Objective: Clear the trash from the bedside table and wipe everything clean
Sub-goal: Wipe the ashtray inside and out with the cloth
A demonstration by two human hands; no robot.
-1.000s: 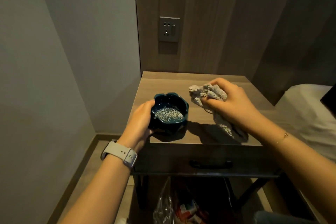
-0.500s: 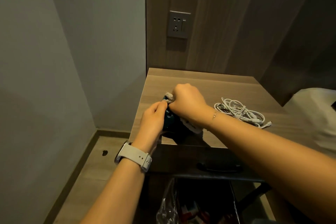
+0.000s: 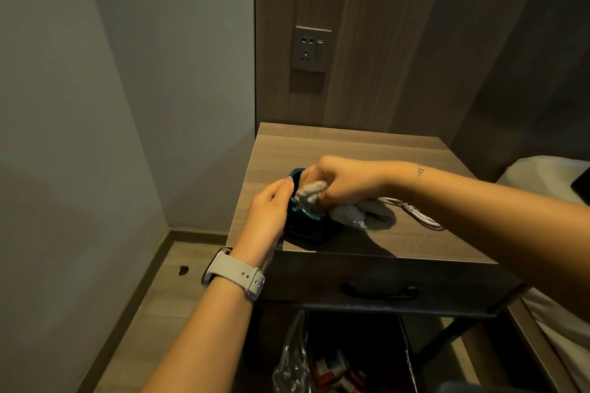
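Your left forearm rises from the bottom centre of the frame, its wrist bent slightly, and your left hand (image 3: pixel 266 212) sits just left of centre with fingers curled in a grip. Your right forearm crosses in from the right edge, angled up and leftward; your right hand (image 3: pixel 343 180) is a knuckles-up fist, touching the left fingertips.

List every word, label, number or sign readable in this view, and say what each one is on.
No text can be read.
Colourful packaging in the clear plastic trash bag under the wooden bedside table: printing too blurred to read.
Grey wall socket plate: no lettering visible.
Dark teal ashtray, grey rag, pale watch strap: no markings visible.
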